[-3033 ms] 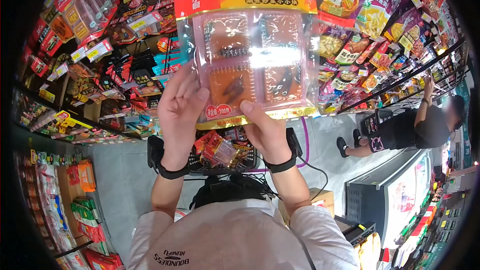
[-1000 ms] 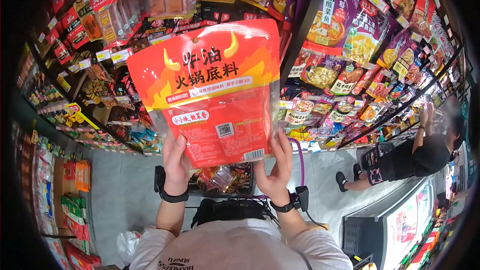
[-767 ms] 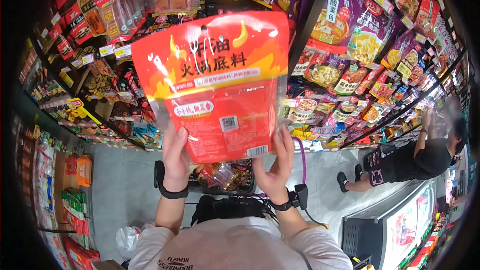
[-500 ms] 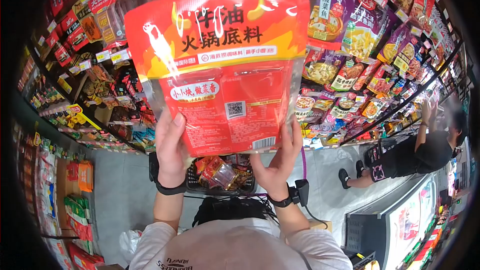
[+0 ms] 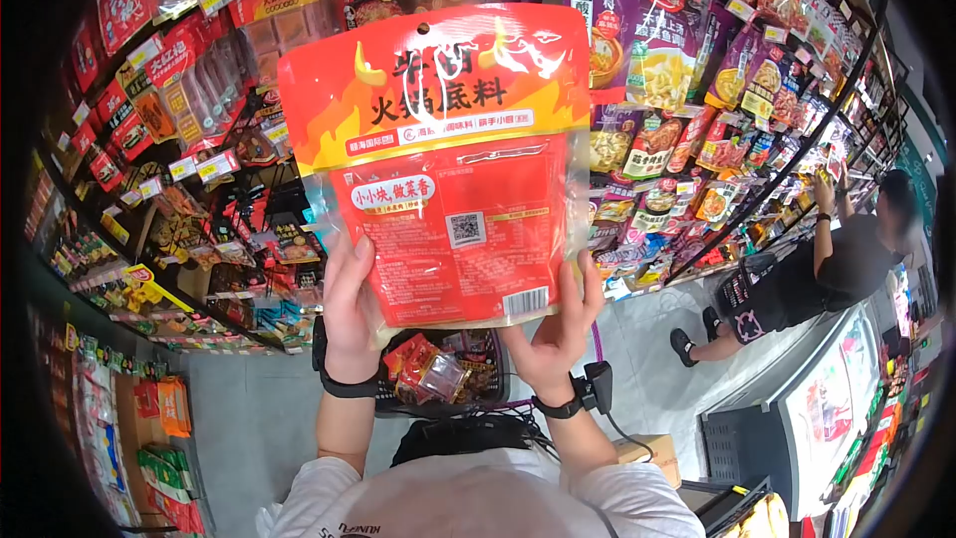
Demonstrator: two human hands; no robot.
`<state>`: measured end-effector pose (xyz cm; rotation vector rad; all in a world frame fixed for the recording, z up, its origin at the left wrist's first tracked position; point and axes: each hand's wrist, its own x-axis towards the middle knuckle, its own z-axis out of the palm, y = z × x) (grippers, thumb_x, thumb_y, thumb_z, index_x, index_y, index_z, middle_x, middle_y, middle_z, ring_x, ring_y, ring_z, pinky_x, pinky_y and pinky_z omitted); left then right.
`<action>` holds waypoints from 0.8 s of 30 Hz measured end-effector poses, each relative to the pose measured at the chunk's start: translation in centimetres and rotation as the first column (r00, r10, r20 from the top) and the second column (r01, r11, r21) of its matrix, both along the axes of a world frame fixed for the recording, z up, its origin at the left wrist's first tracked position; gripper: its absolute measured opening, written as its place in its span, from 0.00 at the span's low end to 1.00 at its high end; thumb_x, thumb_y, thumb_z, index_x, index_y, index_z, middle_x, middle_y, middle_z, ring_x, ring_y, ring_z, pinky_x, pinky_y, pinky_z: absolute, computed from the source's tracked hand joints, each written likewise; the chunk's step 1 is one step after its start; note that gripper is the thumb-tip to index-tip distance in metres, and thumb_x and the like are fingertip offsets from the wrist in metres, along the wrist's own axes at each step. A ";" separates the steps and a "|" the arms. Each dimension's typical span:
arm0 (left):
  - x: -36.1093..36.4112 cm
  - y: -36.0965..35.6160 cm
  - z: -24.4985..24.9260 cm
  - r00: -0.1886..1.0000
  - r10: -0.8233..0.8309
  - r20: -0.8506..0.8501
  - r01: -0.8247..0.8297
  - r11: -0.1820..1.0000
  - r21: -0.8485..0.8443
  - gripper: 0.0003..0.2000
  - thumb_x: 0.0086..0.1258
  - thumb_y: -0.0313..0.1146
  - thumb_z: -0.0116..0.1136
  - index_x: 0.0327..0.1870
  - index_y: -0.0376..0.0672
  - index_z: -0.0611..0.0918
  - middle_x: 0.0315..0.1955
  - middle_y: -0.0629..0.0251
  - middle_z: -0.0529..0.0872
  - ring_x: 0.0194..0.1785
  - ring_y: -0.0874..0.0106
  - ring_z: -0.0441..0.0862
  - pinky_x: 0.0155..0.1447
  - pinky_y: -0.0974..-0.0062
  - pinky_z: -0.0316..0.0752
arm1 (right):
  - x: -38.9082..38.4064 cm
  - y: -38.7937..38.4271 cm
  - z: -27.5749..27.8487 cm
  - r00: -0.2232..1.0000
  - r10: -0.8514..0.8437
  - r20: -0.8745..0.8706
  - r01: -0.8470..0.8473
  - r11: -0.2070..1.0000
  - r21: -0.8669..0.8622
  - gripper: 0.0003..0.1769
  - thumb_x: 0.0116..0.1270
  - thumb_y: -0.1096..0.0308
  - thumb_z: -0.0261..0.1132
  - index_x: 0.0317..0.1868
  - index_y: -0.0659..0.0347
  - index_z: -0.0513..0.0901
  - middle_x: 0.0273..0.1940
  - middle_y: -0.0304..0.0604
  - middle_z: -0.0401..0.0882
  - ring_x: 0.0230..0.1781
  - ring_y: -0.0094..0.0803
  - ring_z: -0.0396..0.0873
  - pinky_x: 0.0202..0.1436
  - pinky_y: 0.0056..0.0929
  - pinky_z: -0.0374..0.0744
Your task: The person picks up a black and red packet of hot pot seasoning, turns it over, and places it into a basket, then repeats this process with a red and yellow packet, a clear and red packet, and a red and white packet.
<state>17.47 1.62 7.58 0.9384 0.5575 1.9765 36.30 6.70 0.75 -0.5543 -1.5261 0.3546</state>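
Observation:
I hold a large red and orange hotpot seasoning packet (image 5: 443,164) up in front of the shelves, its back side with a QR code and barcode facing me. My left hand (image 5: 349,309) grips its lower left corner. My right hand (image 5: 560,324) grips the lower right corner. Both wrists wear black bands. Below the packet a black shopping basket (image 5: 488,394) holds several red snack packets (image 5: 428,369).
Shelves (image 5: 189,179) packed with hanging packets fill the left and top; purple and red packets (image 5: 677,60) hang at the upper right. Another person (image 5: 807,269) in black reaches toward the right shelf. A freezer cabinet (image 5: 827,408) stands at lower right.
Three seconds ago the packet showed its clear front with four blocks; it is now turned to its back. Over the last second it rose closer, then dropped slightly.

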 end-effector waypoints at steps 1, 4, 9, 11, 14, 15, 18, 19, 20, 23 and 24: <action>0.2 0.0 0.0 1.000 0.000 -0.013 0.000 1.000 -0.001 0.21 0.76 0.35 0.44 0.66 0.37 0.66 0.59 0.58 0.76 0.60 0.67 0.76 0.63 0.68 0.71 | 0.0 0.0 -0.3 1.000 0.015 -0.023 -0.015 1.000 -0.020 0.42 0.47 0.73 0.75 0.66 0.69 0.69 0.69 0.57 0.56 0.71 0.49 0.58 0.71 0.42 0.61; 0.5 0.0 -0.2 0.999 0.045 0.017 -0.044 0.998 -0.037 0.21 0.76 0.35 0.44 0.66 0.37 0.66 0.59 0.58 0.77 0.60 0.67 0.76 0.63 0.67 0.71 | -0.4 0.1 -0.6 0.998 0.036 -0.056 -0.040 0.997 -0.068 0.41 0.47 0.74 0.73 0.65 0.69 0.70 0.68 0.56 0.58 0.70 0.49 0.59 0.70 0.41 0.61; 0.0 -0.6 -4.0 0.992 0.013 0.122 -0.001 0.995 -0.096 0.22 0.72 0.32 0.48 0.66 0.37 0.66 0.59 0.58 0.76 0.62 0.66 0.74 0.66 0.66 0.68 | 0.0 0.9 -1.3 0.974 0.173 0.149 -0.145 0.973 -0.180 0.42 0.49 0.76 0.71 0.68 0.63 0.67 0.69 0.51 0.57 0.71 0.43 0.58 0.71 0.39 0.61; -2.0 -1.2 -8.0 0.983 -0.095 0.155 0.113 0.988 -0.106 0.26 0.68 0.28 0.52 0.68 0.37 0.64 0.61 0.58 0.73 0.64 0.66 0.72 0.68 0.65 0.65 | 1.2 2.1 -1.9 0.891 0.369 0.264 -0.280 0.906 -0.319 0.42 0.50 0.77 0.69 0.68 0.61 0.66 0.68 0.49 0.59 0.70 0.42 0.59 0.71 0.38 0.61; -3.3 -2.4 -12.9 0.988 0.066 0.141 -0.019 0.949 -0.314 0.27 0.62 0.22 0.53 0.66 0.37 0.66 0.59 0.58 0.75 0.62 0.66 0.74 0.67 0.64 0.67 | 1.7 3.3 -4.3 0.712 0.692 -0.120 -0.589 0.495 -0.639 0.40 0.54 0.81 0.65 0.69 0.61 0.64 0.66 0.46 0.61 0.67 0.34 0.61 0.69 0.33 0.65; -4.4 -2.6 -16.0 0.985 0.099 0.141 -0.035 0.917 -0.398 0.27 0.61 0.21 0.53 0.64 0.37 0.67 0.57 0.58 0.77 0.60 0.66 0.75 0.65 0.65 0.68 | 1.6 3.8 -5.4 0.627 0.721 -0.296 -0.672 0.308 -0.673 0.40 0.54 0.82 0.64 0.70 0.61 0.63 0.65 0.45 0.61 0.67 0.33 0.61 0.68 0.32 0.66; -5.6 -3.4 -23.3 0.957 0.108 0.270 0.042 0.868 -0.494 0.22 0.65 0.24 0.53 0.62 0.40 0.70 0.54 0.60 0.79 0.57 0.67 0.79 0.61 0.64 0.74 | 0.0 5.5 -12.8 0.662 0.747 -0.055 -0.472 0.359 -0.805 0.37 0.60 0.75 0.66 0.70 0.60 0.62 0.59 0.42 0.70 0.57 0.29 0.70 0.55 0.27 0.74; -5.2 -3.7 -24.4 0.937 0.122 0.328 0.075 0.845 -0.530 0.21 0.68 0.25 0.53 0.62 0.40 0.70 0.55 0.60 0.79 0.58 0.67 0.78 0.62 0.64 0.73 | -0.7 5.8 -15.4 0.653 0.757 0.007 -0.424 0.374 -0.825 0.36 0.61 0.73 0.67 0.69 0.60 0.63 0.56 0.42 0.73 0.55 0.28 0.72 0.52 0.26 0.76; -5.4 -4.3 -26.0 0.931 0.115 0.347 0.099 0.834 -0.542 0.20 0.69 0.27 0.52 0.63 0.41 0.70 0.56 0.60 0.78 0.60 0.66 0.77 0.64 0.63 0.72 | -1.2 5.6 -17.1 0.647 0.762 0.031 -0.400 0.374 -0.837 0.34 0.62 0.71 0.67 0.68 0.61 0.65 0.52 0.42 0.75 0.51 0.28 0.74 0.50 0.26 0.76; -6.2 -6.5 -31.8 0.900 0.115 0.420 0.171 0.793 -0.585 0.20 0.73 0.31 0.50 0.65 0.42 0.68 0.59 0.59 0.77 0.63 0.64 0.74 0.67 0.61 0.70 | -2.2 4.4 -21.5 0.563 0.816 0.134 -0.369 0.393 -0.842 0.28 0.64 0.65 0.66 0.63 0.62 0.70 0.42 0.42 0.79 0.43 0.26 0.77 0.45 0.25 0.76; -6.4 -7.4 -33.5 0.885 0.121 0.449 0.198 0.776 -0.599 0.20 0.73 0.32 0.50 0.66 0.42 0.68 0.60 0.59 0.76 0.64 0.63 0.73 0.68 0.60 0.69 | -2.4 4.2 -23.0 0.497 0.847 0.191 -0.392 0.415 -0.821 0.26 0.65 0.64 0.66 0.61 0.62 0.72 0.41 0.43 0.79 0.42 0.25 0.77 0.44 0.25 0.76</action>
